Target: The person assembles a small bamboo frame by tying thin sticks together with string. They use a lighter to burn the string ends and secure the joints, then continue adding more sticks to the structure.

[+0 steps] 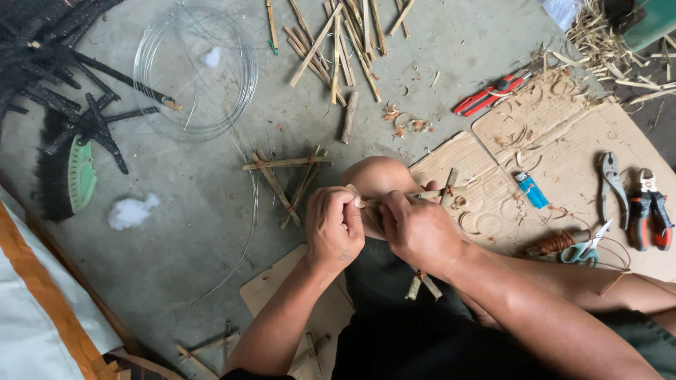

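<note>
Both hands meet just above the person's knee [377, 176], near the middle of the view. The left hand [334, 229] is curled shut, its thumb and fingertips pinching the near end of a thin bamboo stick [422, 194]. The right hand [420, 229], touching the left at 3 o'clock, is also closed around the same stick, which runs out from between the two hands toward 2 o'clock and ends over the edge of the cardboard sheet [563, 151]. A second short stick crosses it near that end.

From the hands, a small tied frame of sticks [285, 179] lies on the concrete floor [183, 232] at 10 o'clock, just beside the knee. A coil of thin wire [193, 70] lies well apart at 11 o'clock, and a loose pile of cut sticks [338, 42] at 12 o'clock. On the cardboard at 3 o'clock are a blue lighter [531, 188], small scissors [584, 246] with a spool of brown thread [555, 243], and pliers [611, 184] beside red-handled cutters [651, 211]. A red tool [489, 93] lies at 1 o'clock.

The most open floor is at 8 to 9 o'clock of the hands, between the tied frame and a white tuft [131, 211]. The cardboard side is crowded with shavings and tools.
</note>
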